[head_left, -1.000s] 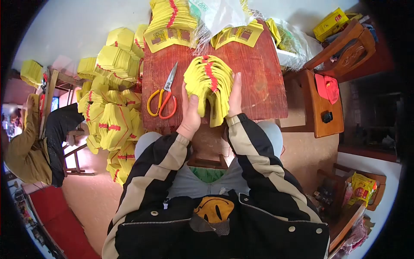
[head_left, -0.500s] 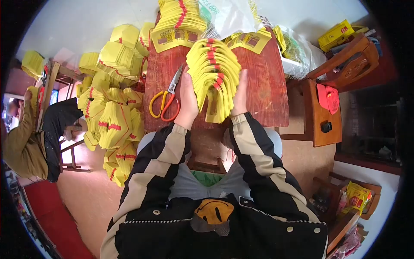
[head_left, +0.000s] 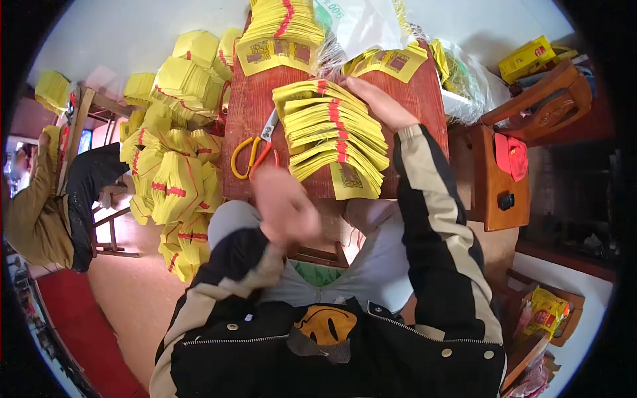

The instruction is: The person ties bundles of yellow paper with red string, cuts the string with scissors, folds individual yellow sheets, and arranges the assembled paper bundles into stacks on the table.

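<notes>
A fanned stack of folded yellow paper [head_left: 332, 132] with a red stripe down its middle lies on the red wooden table [head_left: 424, 132]. My right hand [head_left: 375, 99] rests with extended fingers along the stack's far right edge. Near the table's front edge, my left hand [head_left: 285, 205] is apart from the stack and smeared by motion, so its fingers cannot be made out. Scissors [head_left: 255, 149] with orange and yellow handles lie left of the stack, partly hidden near my left hand.
More yellow paper [head_left: 282, 30] and a white plastic bag [head_left: 361, 30] are at the table's far side. Yellow bundles [head_left: 176, 186] are piled at the left. Beyond them is another person [head_left: 43, 225]. A wooden chair [head_left: 497, 205] stands at the right.
The stack, earlier held arched between both hands, now lies spread on the table. My left hand has let go and moved toward my body; my right hand has moved to the far edge.
</notes>
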`<state>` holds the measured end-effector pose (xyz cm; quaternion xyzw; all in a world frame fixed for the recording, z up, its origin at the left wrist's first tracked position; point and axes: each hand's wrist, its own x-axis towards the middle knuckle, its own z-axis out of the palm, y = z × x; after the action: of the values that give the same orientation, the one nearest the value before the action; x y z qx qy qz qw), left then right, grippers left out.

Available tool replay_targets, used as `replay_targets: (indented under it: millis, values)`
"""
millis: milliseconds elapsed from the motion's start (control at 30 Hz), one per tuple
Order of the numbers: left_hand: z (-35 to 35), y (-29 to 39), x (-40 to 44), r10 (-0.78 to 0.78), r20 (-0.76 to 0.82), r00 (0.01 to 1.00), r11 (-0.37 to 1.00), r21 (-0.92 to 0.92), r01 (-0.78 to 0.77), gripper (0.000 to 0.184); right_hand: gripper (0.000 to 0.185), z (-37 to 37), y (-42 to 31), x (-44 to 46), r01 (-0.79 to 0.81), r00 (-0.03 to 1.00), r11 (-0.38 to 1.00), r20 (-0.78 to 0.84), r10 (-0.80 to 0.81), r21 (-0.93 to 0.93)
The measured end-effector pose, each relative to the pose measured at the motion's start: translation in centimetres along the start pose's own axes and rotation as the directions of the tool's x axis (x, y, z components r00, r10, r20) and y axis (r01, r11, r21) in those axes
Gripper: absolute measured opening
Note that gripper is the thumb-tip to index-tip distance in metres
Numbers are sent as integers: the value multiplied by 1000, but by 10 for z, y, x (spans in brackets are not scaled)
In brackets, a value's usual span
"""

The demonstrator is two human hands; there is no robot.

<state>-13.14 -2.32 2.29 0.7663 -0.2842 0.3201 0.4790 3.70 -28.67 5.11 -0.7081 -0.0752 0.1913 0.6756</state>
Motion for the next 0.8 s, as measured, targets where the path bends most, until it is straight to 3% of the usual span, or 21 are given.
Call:
replay_targets:
  millis: [67, 100, 167, 200, 233, 267, 300, 367, 467, 500, 567, 600, 633, 700, 733, 767, 800]
  values:
    - [4, 27, -2, 18, 473, 881, 999, -41, 1, 18, 62, -10, -3, 16, -83, 975, 995, 211, 68, 60]
    - [32, 37, -16, -179, 513, 840, 979, 10, 202, 17, 62, -4, -16, 16, -90, 983, 996, 162, 86, 19]
    - [63, 23, -11, -532, 399, 747, 807, -29, 590, 21, 61, -9, -21, 32, 4, 975, 939, 208, 72, -344]
    - [70, 13, -11, -612, 411, 676, 731, -33, 682, 24, 61, -9, -20, 40, 7, 976, 939, 208, 69, -344]
    - [74, 2, -12, -708, 468, 529, 595, -8, 804, 33, 61, -6, -18, 47, 146, 956, 856, 294, 8, -497]
    - [79, -7, -13, -714, 446, 540, 557, -106, 824, 33, 61, -5, -16, 52, 283, 923, 732, 383, -32, -620]
    - [81, -12, -11, -723, 426, 544, 509, -204, 836, 33, 61, 1, -20, 48, 280, 925, 732, 378, -33, -622]
    - [85, -21, -10, -698, 480, 531, 452, -279, 847, 37, 74, 15, -28, 33, -7, 941, 936, 314, 126, -353]
    - [84, -17, -5, -707, 428, 563, 360, -468, 807, 44, 74, 23, -9, 18, 8, 966, 927, 243, 90, -375]
    - [81, -11, 0, -708, 427, 563, 357, -471, 807, 44, 75, 29, -8, 9, 26, 979, 927, 196, 51, -375]
    - [75, -2, 9, -669, 327, 667, 411, -586, 699, 45, 76, 31, -7, -7, -12, 989, 927, 135, 68, -376]
    - [69, 11, 18, -645, 252, 722, 497, -579, 646, 41, 76, 31, -16, -22, -68, 995, 935, 43, 88, -348]
    - [64, 11, 26, -643, 254, 722, 497, -579, 647, 41, 77, 34, -26, -36, -124, 992, 942, -53, 113, -312]
    - [52, 3, 35, -616, 351, 705, 587, -393, 708, 36, 72, 34, -27, -50, -145, 984, 963, -137, 116, -229]
    - [49, -10, 33, -655, 384, 651, 531, -378, 758, 34, 69, 26, -13, -53, -93, 989, 973, -134, 66, -212]
    - [52, -38, 3, -758, 371, 536, 436, -324, 840, 40, 66, 21, -3, -54, -34, 991, 979, -131, 8, -200]
    - [50, -25, 13, -792, 346, 502, 342, -430, 836, 40, 63, 31, 7, -62, -74, 960, 997, -270, 73, 8]
